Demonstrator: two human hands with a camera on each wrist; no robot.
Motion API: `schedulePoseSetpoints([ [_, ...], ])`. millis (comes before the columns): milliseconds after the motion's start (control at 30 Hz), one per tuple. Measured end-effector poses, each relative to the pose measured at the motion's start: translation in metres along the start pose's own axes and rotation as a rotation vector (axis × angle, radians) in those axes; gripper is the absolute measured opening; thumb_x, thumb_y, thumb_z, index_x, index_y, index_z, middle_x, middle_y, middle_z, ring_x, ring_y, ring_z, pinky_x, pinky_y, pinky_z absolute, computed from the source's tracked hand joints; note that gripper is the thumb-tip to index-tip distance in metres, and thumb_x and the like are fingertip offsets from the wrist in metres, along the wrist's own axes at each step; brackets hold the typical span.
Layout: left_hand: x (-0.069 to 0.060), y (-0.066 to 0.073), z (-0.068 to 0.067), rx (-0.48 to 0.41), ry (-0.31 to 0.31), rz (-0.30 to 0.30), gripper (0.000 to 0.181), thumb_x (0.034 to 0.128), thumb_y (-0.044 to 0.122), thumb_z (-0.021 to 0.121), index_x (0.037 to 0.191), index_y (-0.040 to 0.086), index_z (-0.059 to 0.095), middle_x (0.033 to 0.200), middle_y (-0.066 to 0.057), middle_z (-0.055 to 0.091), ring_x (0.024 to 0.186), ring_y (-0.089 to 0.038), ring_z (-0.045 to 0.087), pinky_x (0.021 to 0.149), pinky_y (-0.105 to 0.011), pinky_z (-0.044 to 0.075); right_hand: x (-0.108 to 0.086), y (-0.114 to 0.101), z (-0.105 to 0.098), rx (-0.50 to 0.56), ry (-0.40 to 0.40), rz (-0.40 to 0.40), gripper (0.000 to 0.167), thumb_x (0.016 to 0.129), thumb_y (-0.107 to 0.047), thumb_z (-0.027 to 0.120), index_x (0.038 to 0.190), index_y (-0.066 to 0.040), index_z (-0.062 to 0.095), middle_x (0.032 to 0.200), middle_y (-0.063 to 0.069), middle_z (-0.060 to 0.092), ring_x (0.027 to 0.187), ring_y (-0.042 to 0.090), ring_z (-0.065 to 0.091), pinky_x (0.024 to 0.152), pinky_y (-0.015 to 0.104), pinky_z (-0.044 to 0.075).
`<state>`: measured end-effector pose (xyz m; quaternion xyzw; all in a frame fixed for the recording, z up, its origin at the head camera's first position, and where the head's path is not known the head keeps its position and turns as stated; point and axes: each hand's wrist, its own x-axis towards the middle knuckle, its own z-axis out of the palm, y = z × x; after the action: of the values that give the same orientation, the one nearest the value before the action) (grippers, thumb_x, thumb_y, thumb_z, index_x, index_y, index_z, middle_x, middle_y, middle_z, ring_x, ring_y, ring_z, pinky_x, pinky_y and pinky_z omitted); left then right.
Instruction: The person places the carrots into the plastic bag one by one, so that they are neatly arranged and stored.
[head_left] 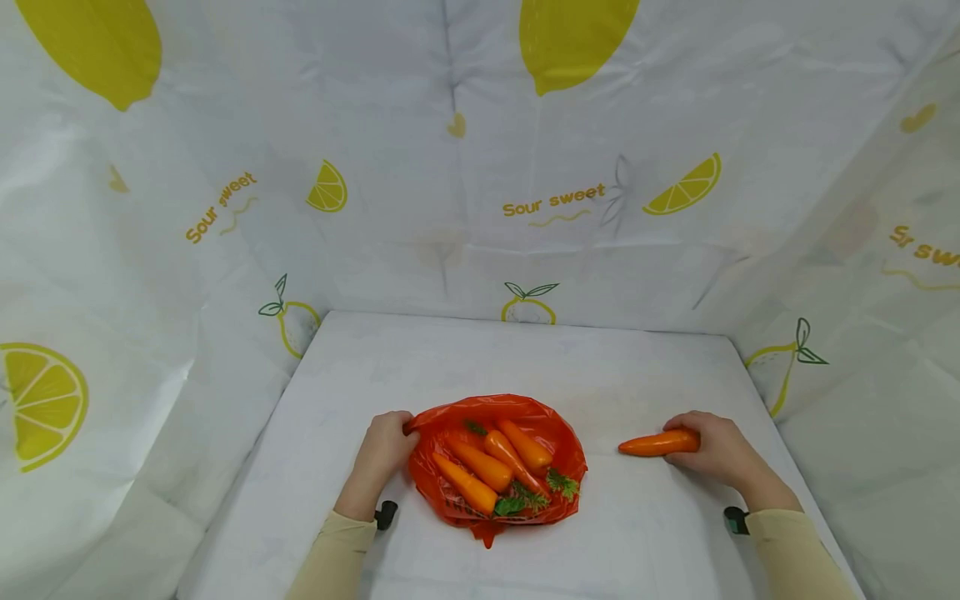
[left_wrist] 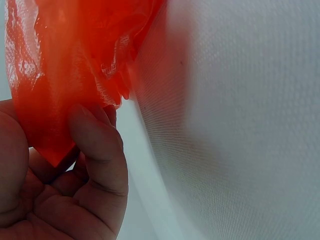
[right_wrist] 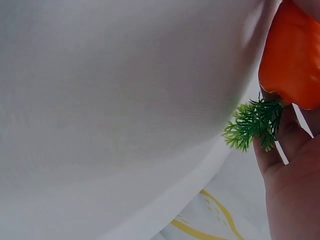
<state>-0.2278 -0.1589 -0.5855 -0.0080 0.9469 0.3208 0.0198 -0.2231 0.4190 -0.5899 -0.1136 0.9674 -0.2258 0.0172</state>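
A red plastic bag lies spread open on the table, with several orange carrots and their green tops inside it. My left hand pinches the bag's left edge; in the left wrist view the bag's film runs between thumb and fingers. Off to the right, apart from the bag, my right hand grips a single carrot by its thick end, the tip pointing left. Its leafy green top shows under the palm in the right wrist view.
The white table has its back edge against a hanging white cloth printed with lemons. The same cloth walls the left and right sides. A dark wrist strap piece sits beside the right wrist.
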Motion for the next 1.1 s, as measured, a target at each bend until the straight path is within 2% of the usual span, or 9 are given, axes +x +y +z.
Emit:
schedulePoseSetpoints([
  [267, 0.000, 0.001, 0.000, 0.000, 0.002, 0.003, 0.007, 0.0977, 0.005, 0.073, 0.101, 0.004, 0.080, 0.090, -0.006, 0.074, 0.077, -0.020, 0.061, 0.075, -0.037, 0.060, 0.000, -0.008, -0.007, 0.013, -0.007, 0.050, 0.039, 0.086, -0.028, 0.097, 0.119, -0.015, 0.080, 0.116, 0.006, 0.077, 0.098, 0.023, 0.064, 0.088, 0.044, 0.057],
  [567, 0.001, 0.002, 0.000, -0.007, -0.013, -0.025, 0.010, 0.0989, 0.005, 0.073, 0.106, 0.003, 0.080, 0.093, -0.007, 0.075, 0.079, -0.021, 0.062, 0.078, -0.038, 0.062, -0.002, -0.021, -0.022, 0.038, 0.025, 0.040, 0.033, 0.089, -0.026, 0.094, 0.116, -0.015, 0.080, 0.112, 0.005, 0.077, 0.097, 0.024, 0.063, 0.088, 0.044, 0.056],
  [767, 0.001, 0.003, -0.001, -0.012, -0.017, -0.032, 0.011, 0.0994, 0.005, 0.072, 0.107, 0.003, 0.080, 0.094, -0.007, 0.075, 0.080, -0.021, 0.062, 0.078, -0.038, 0.062, -0.002, -0.032, -0.035, 0.044, 0.067, 0.030, 0.039, 0.087, -0.030, 0.097, 0.118, -0.015, 0.079, 0.114, 0.006, 0.076, 0.098, 0.025, 0.063, 0.087, 0.043, 0.055],
  [967, 0.001, 0.003, -0.001, -0.012, -0.017, -0.038, 0.010, 0.0994, 0.005, 0.072, 0.106, 0.004, 0.080, 0.093, -0.007, 0.075, 0.079, -0.021, 0.061, 0.077, -0.037, 0.061, -0.002, -0.047, -0.048, 0.055, 0.124, -0.034, 0.039, 0.085, -0.032, 0.099, 0.116, -0.018, 0.079, 0.112, 0.004, 0.076, 0.095, 0.022, 0.061, 0.082, 0.035, 0.054],
  [1100, 0.001, 0.002, 0.000, -0.017, -0.016, -0.036, 0.010, 0.0993, 0.005, 0.072, 0.104, 0.004, 0.080, 0.092, -0.006, 0.074, 0.078, -0.020, 0.061, 0.076, -0.036, 0.060, -0.002, -0.064, -0.057, 0.057, 0.180, -0.089, 0.036, 0.084, -0.030, 0.100, 0.112, -0.023, 0.079, 0.109, -0.002, 0.076, 0.093, 0.018, 0.060, 0.081, 0.033, 0.052],
])
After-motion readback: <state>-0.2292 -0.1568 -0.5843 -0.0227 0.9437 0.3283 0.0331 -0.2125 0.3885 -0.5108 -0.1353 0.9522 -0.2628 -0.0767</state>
